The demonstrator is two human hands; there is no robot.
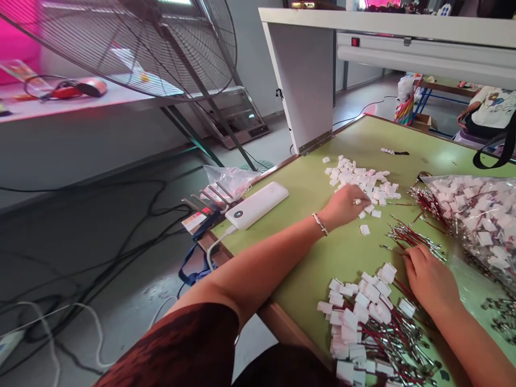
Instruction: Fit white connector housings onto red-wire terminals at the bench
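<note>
My left hand reaches across the green table and pinches a small white plastic connector at the near edge of a loose pile of white connectors. My right hand rests palm down, fingers curled, on a bundle of red wires with metal ends; what it holds is hidden. Just in front of me lies a heap of white connectors with red wires attached.
A clear bag of wired connectors sits at the right. A white power bank and a small plastic bag lie near the table's left edge. A large fan stands to the left. Another person sits far right.
</note>
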